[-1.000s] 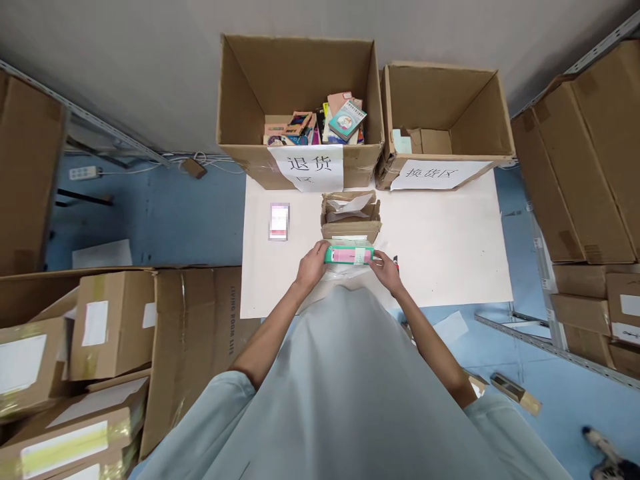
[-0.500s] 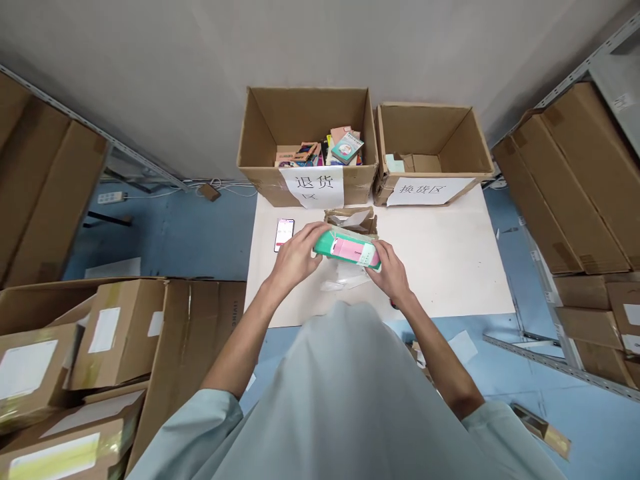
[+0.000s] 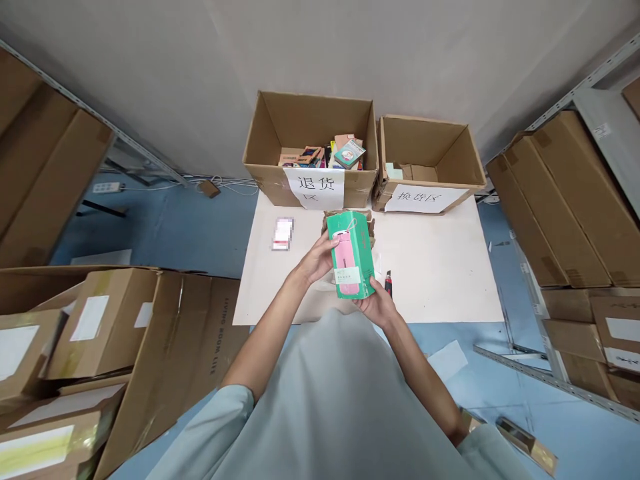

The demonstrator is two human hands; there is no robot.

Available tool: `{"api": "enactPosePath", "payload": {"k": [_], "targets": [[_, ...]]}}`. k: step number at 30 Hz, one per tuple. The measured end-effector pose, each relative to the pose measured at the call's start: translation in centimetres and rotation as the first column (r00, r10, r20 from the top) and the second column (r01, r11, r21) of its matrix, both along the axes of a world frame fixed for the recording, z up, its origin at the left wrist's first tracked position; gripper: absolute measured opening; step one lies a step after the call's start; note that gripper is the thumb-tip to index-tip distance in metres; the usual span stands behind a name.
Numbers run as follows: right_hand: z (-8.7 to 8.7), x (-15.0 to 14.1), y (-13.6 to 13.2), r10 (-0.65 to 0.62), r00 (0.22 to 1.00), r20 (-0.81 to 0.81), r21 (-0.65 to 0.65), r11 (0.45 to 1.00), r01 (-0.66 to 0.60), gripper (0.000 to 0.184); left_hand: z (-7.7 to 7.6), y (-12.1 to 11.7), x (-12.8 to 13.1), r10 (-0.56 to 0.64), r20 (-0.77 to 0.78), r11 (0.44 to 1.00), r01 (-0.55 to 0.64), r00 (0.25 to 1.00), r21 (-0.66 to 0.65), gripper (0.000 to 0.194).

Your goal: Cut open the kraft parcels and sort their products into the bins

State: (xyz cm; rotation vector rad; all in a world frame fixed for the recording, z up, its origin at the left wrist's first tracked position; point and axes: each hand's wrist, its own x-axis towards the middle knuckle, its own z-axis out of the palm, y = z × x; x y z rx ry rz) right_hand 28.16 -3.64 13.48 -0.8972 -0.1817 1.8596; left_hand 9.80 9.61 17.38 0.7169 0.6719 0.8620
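Note:
A green box (image 3: pixel 364 250) with a pink bottle-shaped item pictured on its front is held upright over the table (image 3: pixel 440 267). My left hand (image 3: pixel 320 259) grips its left side, thumb on the front face. Its lower right corner rests in my right hand (image 3: pixel 377 301), whose fingers are partly hidden underneath. Behind it, an opened brown carton (image 3: pixel 371 227) shows only in part. Clear plastic wrap (image 3: pixel 377 261) lies beneath. To the right of my right hand is a red and black utility knife (image 3: pixel 389 283).
At the back stand a large carton (image 3: pixel 265 185) with books and small boxes inside, and a smaller carton (image 3: pixel 380 200), both with paper signs. A phone (image 3: pixel 283 233) lies on the left. Parcels (image 3: pixel 95 327) fill a big box at left; shelves (image 3: pixel 565 200) flank the right.
The green box has turned from lying lengthwise to upright, its front now facing me. My right hand has moved down to its lower corner, and the utility knife has come into view.

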Motion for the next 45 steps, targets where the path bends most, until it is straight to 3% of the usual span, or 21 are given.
{"api": "enactPosePath", "payload": {"k": [4,7,9,11,14,18,21,23,25,27,29,31,34,36,38,40,45], "targets": [[0.3,0.1,-0.7,0.072,0.995,0.064,0.025,0.997,-0.073,0.054,0.4,-0.5,0.6,0.055,-0.043,0.998,-0.055,0.998,-0.007,0.085],[0.8,0.7,-0.9,0.122,0.946,0.3,0.121,0.979,-0.165,0.068,0.7,-0.3,0.2,0.079,-0.143,0.997,-0.078,0.987,0.014,0.088],[1.3,1.2,-1.1,0.067,0.864,0.498,0.169,0.97,-0.173,0.075,0.9,-0.1,0.0,0.105,-0.219,0.994,-0.1,0.97,0.032,0.092],[1.9,1.5,-1.3,-0.036,0.723,0.689,0.208,0.967,-0.149,0.084,1.1,0.1,0.0,0.138,-0.297,0.99,-0.127,0.945,0.054,0.096],[2.9,1.3,-2.0,-0.181,0.391,0.903,0.27,0.944,-0.187,0.095,1.2,0.3,0.4,0.205,-0.398,0.978,-0.169,0.894,0.124,0.096],[3.3,-0.1,-2.6,-0.271,-0.028,0.962,0.244,0.903,-0.353,0.084,0.6,0.5,1.6,0.288,-0.467,0.95,-0.191,0.836,0.245,0.094],[2.5,-1.2,-2.4,-0.254,-0.212,0.944,0.163,0.915,-0.369,0.073,0.1,0.5,2.5,0.326,-0.473,0.934,-0.201,0.818,0.296,0.09],[1.7,-1.7,-2.0,-0.247,-0.245,0.937,0.157,0.929,-0.334,0.067,-0.2,0.4,3.0,0.356,-0.469,0.919,-0.211,0.808,0.333,0.09],[1.0,-1.9,-1.6,-0.265,-0.202,0.943,0.199,0.935,-0.294,0.064,-0.3,0.3,3.3,0.38,-0.467,0.906,-0.219,0.798,0.362,0.095],[0.8,-1.7,-1.2,-0.298,-0.086,0.951,0.268,0.93,-0.253,0.063,-0.2,0.1,3.4,0.378,-0.459,0.906,-0.22,0.804,0.361,0.104],[1.1,-1.1,-0.8,-0.318,0.1,0.943,0.331,0.926,-0.18,0.066,0.2,0.1,3.1,0.354,-0.431,0.918,-0.22,0.83,0.33,0.109],[1.7,-0.3,-0.4,-0.311,0.337,0.888,0.355,0.932,-0.074,0.072,0.7,0.2,2.7,0.327,-0.386,0.931,-0.224,0.862,0.288,0.105],[2.6,1.2,0.2,-0.259,0.687,0.679,0.31,0.949,0.051,0.074,1.2,0.6,2.1,0.292,-0.319,0.946,-0.225,0.902,0.232,0.089],[2.9,1.9,0.7,-0.2,0.849,0.489,0.256,0.963,0.08,0.067,1.2,0.8,1.9,0.244,-0.287,0.963,-0.196,0.926,0.187,0.08],[2.7,2.4,1.1,-0.147,0.936,0.319,0.203,0.976,0.084,0.059,1.1,1.0,2.0,0.158,-0.249,0.985,-0.133,0.956,0.111,0.076],[2.4,2.5,1.4,-0.113,0.966,0.231,0.164,0.984,0.076,0.056,0.9,1.0,2.1,0.058,-0.191,0.998,-0.053,0.98,0.03,0.073],[2.1,2.3,1.9,-0.03,0.93,0.367,0.134,0.991,-0.021,0.074,1.0,0.9,2.7,-0.029,-0.139,1.0,0.028,0.99,-0.013,0.074]]}}
